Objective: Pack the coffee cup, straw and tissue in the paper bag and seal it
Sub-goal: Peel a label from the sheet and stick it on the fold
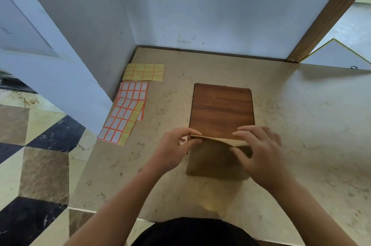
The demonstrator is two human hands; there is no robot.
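The left hand (176,145) pinches the top left corner of the paper bag (212,160), thumb on the near side and fingers curled over the far side of the folded rim. The right hand (261,149) holds the top right part of the same rim, its fingers laid over the far edge and its thumb pressing the near face just below the fold. Between the two hands the bag's upper edge runs as a flattened, folded strip, slightly lower toward 3 o'clock. The brown bag stands near the middle of the tabletop (301,125), its plain near face toward the person, and its mouth is pressed shut, so nothing of what is inside can be seen. Just beyond the bag, at 12 o'clock, lies a dark wood-grain board (221,109) flat on the tabletop, its near edge hidden behind the bag's rim. Out at 10 o'clock, well apart from the hands, two overlapping sheets of white labels with red borders (128,111) lie by the tabletop's left edge, the nearer one showing a yellow column on its right side. Farther along at 11 o'clock, close to the corner of the pale wall (200,5), lies a yellow label sheet (144,72).
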